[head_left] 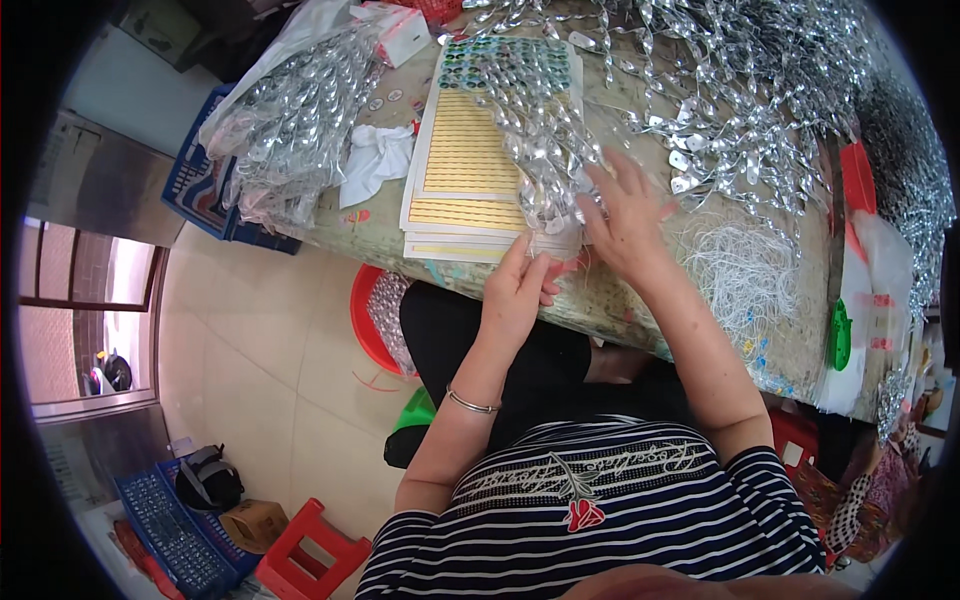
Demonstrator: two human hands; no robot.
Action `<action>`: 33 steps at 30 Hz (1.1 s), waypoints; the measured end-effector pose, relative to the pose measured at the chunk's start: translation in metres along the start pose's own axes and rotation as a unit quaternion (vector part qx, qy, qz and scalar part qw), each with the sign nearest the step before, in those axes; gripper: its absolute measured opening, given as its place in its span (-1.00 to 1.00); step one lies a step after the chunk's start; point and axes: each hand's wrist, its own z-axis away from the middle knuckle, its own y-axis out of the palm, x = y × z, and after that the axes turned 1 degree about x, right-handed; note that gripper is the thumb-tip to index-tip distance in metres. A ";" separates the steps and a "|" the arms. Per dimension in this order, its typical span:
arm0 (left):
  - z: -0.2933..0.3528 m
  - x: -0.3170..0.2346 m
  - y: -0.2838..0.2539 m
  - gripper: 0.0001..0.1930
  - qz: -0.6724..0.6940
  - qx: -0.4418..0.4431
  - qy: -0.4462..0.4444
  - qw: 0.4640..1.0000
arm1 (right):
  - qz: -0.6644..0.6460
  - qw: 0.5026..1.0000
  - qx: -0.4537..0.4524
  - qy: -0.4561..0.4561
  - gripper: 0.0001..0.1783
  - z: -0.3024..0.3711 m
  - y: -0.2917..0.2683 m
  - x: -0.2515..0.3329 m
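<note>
A clear plastic bag [540,150] filled with shiny silver twisted strips lies over a stack of printed sheets [465,150], its lower end toward me. My left hand [518,280] is closed in a pinch on the bag's near end, by the table's front edge. On the bag's right side is my right hand [628,222], fingers apart and slightly blurred, thumb close to the silver strips. The top sheet has rows of round green stickers at its far end and yellow strips below. Whether my right fingertips touch the plastic is hard to see.
A large bag of silver pieces [300,125] and a white cloth [378,158] lie at the left. Loose silver strips [740,100] heap up at the back right. White threads [745,265] lie nearer me. A red basin [368,318] stands below the table edge.
</note>
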 end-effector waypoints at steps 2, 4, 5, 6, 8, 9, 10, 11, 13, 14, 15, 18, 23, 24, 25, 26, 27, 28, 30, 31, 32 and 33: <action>0.000 0.001 0.000 -0.51 -0.003 0.005 0.002 1.000 | -0.014 0.999 0.034 -0.005 -0.60 0.002 0.005 0.008; 0.001 0.000 0.002 -0.51 -0.017 -0.002 0.005 1.000 | -0.029 0.999 0.032 0.004 -0.66 -0.001 0.006 0.013; 0.001 0.000 0.002 -0.51 -0.018 -0.003 0.006 1.000 | -0.018 0.999 0.032 -0.003 -0.68 -0.001 0.007 0.014; 0.002 0.002 0.003 -0.51 -0.013 -0.005 0.003 1.000 | -0.008 0.999 0.033 -0.011 -0.70 -0.001 0.008 0.015; 0.002 0.002 0.004 -0.51 -0.008 -0.008 0.001 1.000 | -0.012 1.000 0.024 -0.012 -0.72 -0.003 0.008 0.015; 0.003 0.002 0.004 -0.52 -0.010 -0.002 0.000 1.000 | -0.014 1.000 0.016 -0.012 -0.75 -0.004 0.007 0.016; 0.002 0.002 0.004 -0.52 -0.013 0.004 0.000 1.000 | -0.014 1.000 0.016 -0.012 -0.75 -0.004 0.006 0.017; 0.002 0.006 0.003 -0.52 -0.012 0.004 -0.001 1.000 | -0.031 0.999 0.008 -0.019 -0.78 -0.005 0.001 0.023; 0.000 0.016 0.000 -0.54 0.017 -0.009 0.022 1.000 | -0.048 0.999 0.001 -0.024 -0.80 -0.003 0.001 0.034; -0.001 0.012 0.001 -0.54 0.017 -0.006 0.021 1.000 | -0.032 0.998 0.011 -0.044 -0.80 -0.001 0.002 0.038; 0.000 0.007 0.002 -0.55 0.024 0.000 0.010 1.000 | -0.017 0.998 0.021 -0.064 -0.79 0.001 0.002 0.040; 0.001 0.008 0.001 -0.57 0.027 0.003 0.012 1.000 | 0.010 0.996 0.064 -0.068 -0.78 0.013 0.013 0.039; 0.005 0.006 -0.004 -0.57 0.030 0.015 0.014 0.999 | 0.033 0.993 0.094 -0.064 -0.68 0.014 0.000 0.025; 0.005 0.008 -0.005 -0.55 0.026 -0.002 0.015 1.000 | 0.046 0.993 0.093 -0.063 -0.66 0.013 -0.002 0.023; 0.006 0.009 -0.005 -0.53 0.022 -0.018 0.016 0.999 | 0.046 0.993 0.094 -0.062 -0.66 0.014 -0.003 0.019; 0.006 0.010 -0.005 -0.53 0.023 -0.018 0.016 0.999 | 0.020 0.996 0.071 -0.053 -0.61 0.016 -0.004 0.014; 0.006 0.010 -0.005 -0.52 0.017 -0.025 0.019 0.999 | -0.007 0.998 0.048 -0.043 -0.56 0.018 -0.005 0.009; 0.006 0.010 -0.005 -0.50 0.012 -0.032 0.022 0.999 | -0.006 0.998 0.049 -0.043 -0.56 0.018 -0.007 0.005; 0.006 0.008 -0.003 -0.50 0.009 -0.032 0.023 0.999 | 0.018 0.998 0.063 0.003 -0.46 0.020 -0.011 -0.004; 0.006 0.007 -0.003 -0.50 0.006 -0.034 0.025 0.999 | 0.003 0.998 0.063 -0.006 -0.46 0.020 -0.013 -0.010; 0.005 0.007 -0.003 -0.50 0.006 -0.033 0.025 0.999 | 0.004 0.998 0.062 -0.005 -0.46 0.020 -0.014 -0.011; 0.005 0.007 -0.003 -0.50 0.006 -0.030 0.023 0.999 | -0.040 0.996 0.076 0.025 -0.47 0.020 -0.015 -0.012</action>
